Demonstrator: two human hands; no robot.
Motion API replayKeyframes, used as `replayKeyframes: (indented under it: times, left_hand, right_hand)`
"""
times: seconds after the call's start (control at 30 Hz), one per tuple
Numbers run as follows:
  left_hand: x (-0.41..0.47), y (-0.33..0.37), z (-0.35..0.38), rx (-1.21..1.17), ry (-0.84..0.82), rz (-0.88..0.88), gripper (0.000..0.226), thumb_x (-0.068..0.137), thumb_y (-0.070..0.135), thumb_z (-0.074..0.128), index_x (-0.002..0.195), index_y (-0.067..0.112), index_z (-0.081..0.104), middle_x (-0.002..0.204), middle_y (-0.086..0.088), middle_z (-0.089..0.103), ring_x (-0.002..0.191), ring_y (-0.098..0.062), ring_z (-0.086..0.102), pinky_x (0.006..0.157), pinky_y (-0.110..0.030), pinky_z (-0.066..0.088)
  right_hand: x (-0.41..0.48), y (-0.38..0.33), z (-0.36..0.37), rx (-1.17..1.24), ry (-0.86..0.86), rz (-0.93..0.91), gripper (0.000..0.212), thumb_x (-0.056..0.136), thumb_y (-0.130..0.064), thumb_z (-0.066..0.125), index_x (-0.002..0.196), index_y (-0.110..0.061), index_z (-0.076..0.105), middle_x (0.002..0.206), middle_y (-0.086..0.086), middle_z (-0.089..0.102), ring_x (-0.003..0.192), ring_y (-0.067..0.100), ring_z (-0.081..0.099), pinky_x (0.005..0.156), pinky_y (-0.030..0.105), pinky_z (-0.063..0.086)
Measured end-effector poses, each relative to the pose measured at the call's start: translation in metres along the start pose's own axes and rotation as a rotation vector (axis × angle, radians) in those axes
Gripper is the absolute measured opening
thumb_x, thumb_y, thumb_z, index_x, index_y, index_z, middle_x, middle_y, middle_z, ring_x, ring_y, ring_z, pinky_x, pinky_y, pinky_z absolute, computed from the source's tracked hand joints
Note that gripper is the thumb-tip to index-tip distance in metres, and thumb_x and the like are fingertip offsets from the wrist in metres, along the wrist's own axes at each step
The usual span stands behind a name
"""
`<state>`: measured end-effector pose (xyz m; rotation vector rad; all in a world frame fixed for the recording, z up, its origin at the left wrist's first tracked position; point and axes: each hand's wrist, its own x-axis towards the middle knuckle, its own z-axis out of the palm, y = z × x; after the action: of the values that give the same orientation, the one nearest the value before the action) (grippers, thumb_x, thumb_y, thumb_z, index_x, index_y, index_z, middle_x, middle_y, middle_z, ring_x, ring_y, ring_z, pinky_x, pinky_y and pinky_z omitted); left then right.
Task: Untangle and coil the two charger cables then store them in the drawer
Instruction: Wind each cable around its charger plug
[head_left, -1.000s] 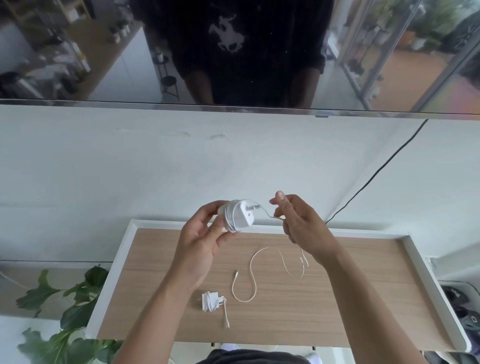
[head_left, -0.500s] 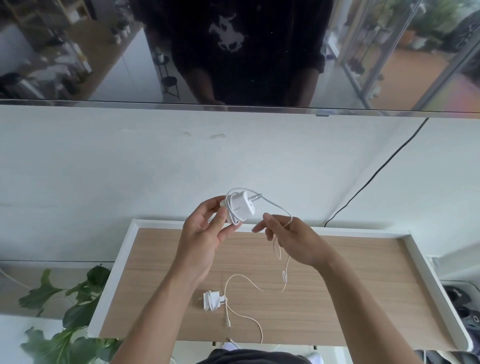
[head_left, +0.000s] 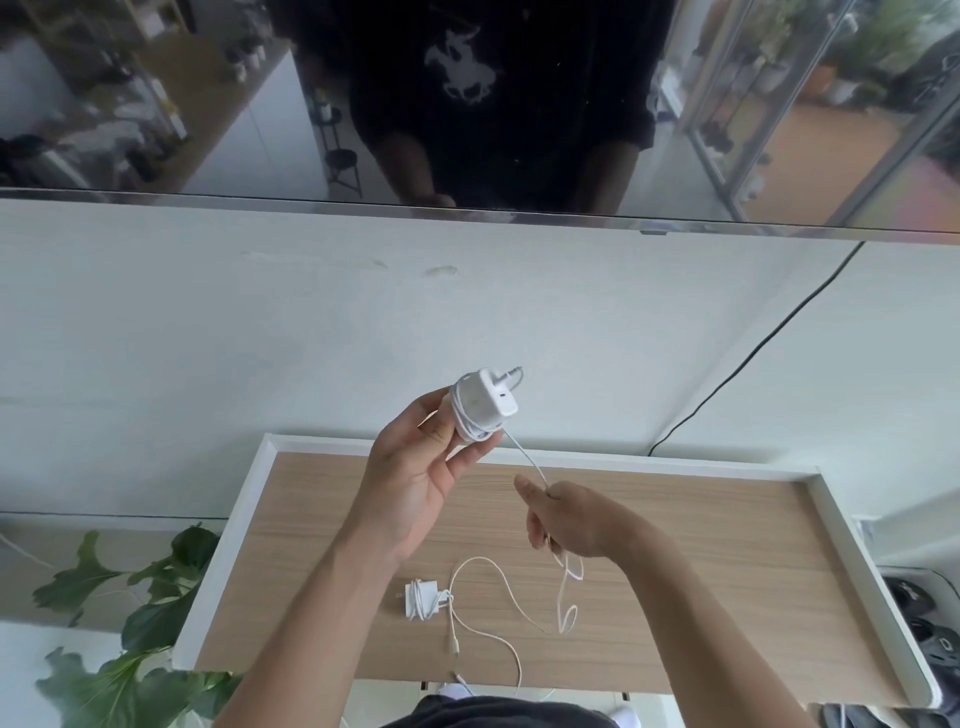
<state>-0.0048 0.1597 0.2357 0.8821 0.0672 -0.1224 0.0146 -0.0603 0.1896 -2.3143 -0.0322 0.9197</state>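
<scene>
Left hand (head_left: 415, 483) raised above the far edge of the open wood-lined drawer with white rim (head_left: 244, 525), fingers and thumb pinched around a white square charger plug with cable turns wound round its body (head_left: 485, 405). Its short connector stub sticks out toward the wall at the top.

A thin white cable strand (head_left: 527, 457) leaves the underside of that plug and runs down to the right hand (head_left: 576, 519), which is curled closed around it, thumb on top. Below the fist the cable hangs in loose loops (two or three, hard to count) and trails onto the drawer floor, sweeping left in an arc and then toward the near edge.

Second small white charger plug with its cable bundled round it (head_left: 422, 598) lies flat on the drawer floor, near side, just left of that arc; whether the trailing strand touches it I cannot tell.

Dark glossy wall-mounted screen (head_left: 156, 104) above, reflecting a person in a dark shirt. Black wire (head_left: 753, 358) runs down the white wall. Green leafy plant (head_left: 130, 623) to the left of the drawer.
</scene>
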Motion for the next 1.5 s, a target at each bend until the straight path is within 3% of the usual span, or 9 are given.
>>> replayKeyframes:
  times: [0.13,0.23,0.3,0.47,0.57,0.67,1.0,1.2,1.5]
  left_hand:
    - [0.005,-0.001,0.002,0.170,0.064,0.053,0.032,0.111,0.011,0.058,0.137,-0.008,0.061,0.133,-0.023,0.072,0.118,-0.029,0.073,0.099,-0.042,0.064]
    - [0.007,-0.002,0.004,0.254,0.092,0.082,0.035,0.109,0.015,0.059,0.138,-0.005,0.061,0.130,-0.020,0.074,0.118,-0.027,0.075,0.102,-0.047,0.064]
    - [0.008,-0.005,0.003,0.359,0.120,0.113,0.035,0.107,0.021,0.064,0.135,0.002,0.064,0.130,-0.015,0.077,0.122,-0.027,0.075,0.102,-0.047,0.064]
    - [0.014,-0.013,-0.009,0.533,0.230,0.206,0.018,0.111,0.015,0.063,0.129,0.016,0.067,0.130,-0.002,0.077,0.127,-0.019,0.074,0.102,-0.047,0.064]
    - [0.016,-0.012,-0.012,0.605,0.295,0.240,0.017,0.111,0.015,0.064,0.128,0.018,0.067,0.126,0.004,0.078,0.122,-0.012,0.075,0.102,-0.047,0.065]
    - [0.016,-0.012,-0.015,0.710,0.358,0.266,0.016,0.110,0.023,0.066,0.126,0.025,0.067,0.121,0.012,0.078,0.118,-0.006,0.075,0.103,-0.048,0.063]
    - [0.007,-0.027,-0.017,1.171,0.231,0.336,0.029,0.107,0.002,0.066,0.129,0.019,0.063,0.114,0.011,0.075,0.109,0.007,0.068,0.086,-0.014,0.052]
    - [-0.006,-0.021,-0.009,0.985,-0.023,0.182,0.027,0.113,0.010,0.060,0.131,0.029,0.065,0.121,0.019,0.077,0.121,-0.007,0.071,0.093,-0.017,0.053]
    - [-0.007,-0.030,-0.006,0.555,-0.065,0.047,0.029,0.113,0.017,0.059,0.140,0.017,0.067,0.131,-0.011,0.077,0.121,-0.029,0.074,0.107,-0.054,0.061]
  right_hand:
    - [0.008,0.009,0.004,-0.121,0.066,-0.060,0.052,0.101,-0.076,0.045,0.096,-0.040,0.082,0.104,-0.007,0.073,0.113,0.014,0.066,0.106,0.043,0.048]
    - [0.015,0.007,0.005,-0.242,0.220,-0.059,0.050,0.096,-0.083,0.041,0.118,-0.054,0.075,0.158,-0.010,0.051,0.159,0.025,0.033,0.127,0.066,0.026]
    - [0.013,-0.002,0.002,-0.173,0.352,-0.078,0.042,0.105,-0.072,0.046,0.124,-0.049,0.076,0.164,-0.009,0.044,0.163,0.026,0.025,0.129,0.068,0.021]
    - [0.007,-0.018,-0.006,0.020,0.714,-0.292,0.023,0.111,-0.035,0.060,0.106,-0.034,0.083,0.132,-0.008,0.070,0.131,0.010,0.052,0.109,0.045,0.049]
    - [-0.011,-0.028,-0.018,0.248,0.534,-0.402,0.021,0.115,-0.031,0.053,0.109,-0.030,0.074,0.089,-0.011,0.076,0.089,0.008,0.074,0.080,0.037,0.059]
    - [-0.024,-0.037,-0.018,0.206,0.348,-0.506,0.020,0.114,-0.042,0.057,0.108,-0.030,0.072,0.071,0.009,0.057,0.057,0.015,0.052,0.061,0.035,0.046]
    - [-0.040,-0.058,-0.038,0.034,0.280,-0.675,0.021,0.111,-0.023,0.065,0.098,-0.018,0.080,0.067,-0.024,0.058,0.058,0.010,0.047,0.060,0.016,0.036]
    - [-0.034,-0.049,-0.061,0.221,0.418,-0.524,0.019,0.099,-0.044,0.080,0.089,-0.028,0.076,0.076,-0.008,0.065,0.064,0.007,0.045,0.061,0.015,0.037]
    - [-0.021,-0.032,-0.053,0.469,0.128,-0.330,0.046,0.103,-0.057,0.069,0.083,-0.017,0.059,0.070,0.000,0.041,0.057,0.012,0.034,0.053,0.021,0.032]
